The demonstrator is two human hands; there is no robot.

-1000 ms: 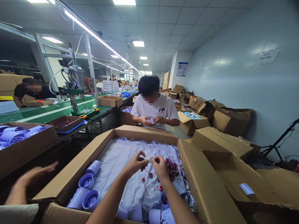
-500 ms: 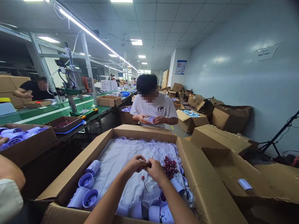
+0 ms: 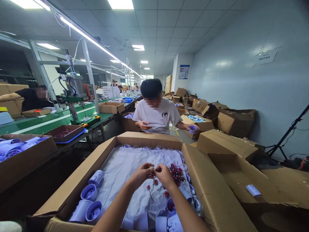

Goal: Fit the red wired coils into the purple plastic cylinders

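My left hand [image 3: 143, 173] and my right hand [image 3: 164, 175] meet above the white paper sheet [image 3: 120, 174] in a large carton. Both pinch at the fingertips, with a small pale spot between them too tiny to name. Just below lie small red parts [image 3: 148, 187], one trailing a thin wire. A heap of dark red wired parts [image 3: 177, 173] sits right of my right hand. Purple-white plastic cups [image 3: 94, 211] stand and lie along the left side of the paper, and more cups [image 3: 161, 223] are near my right forearm.
The carton's rim [image 3: 207, 190] surrounds the work area. A co-worker [image 3: 154, 111] faces me across it, holding a purple cup [image 3: 193, 129]. At left stand a box of cups [image 3: 26, 158] and a press machine [image 3: 73, 87]. Open cartons [image 3: 231, 167] lie right; a tripod [image 3: 287, 138] stands beyond.
The co-worker's hands have parted, one carrying a purple cup to the right. More red parts show below my hands, which stay together. The arm at the left edge has mostly left view.
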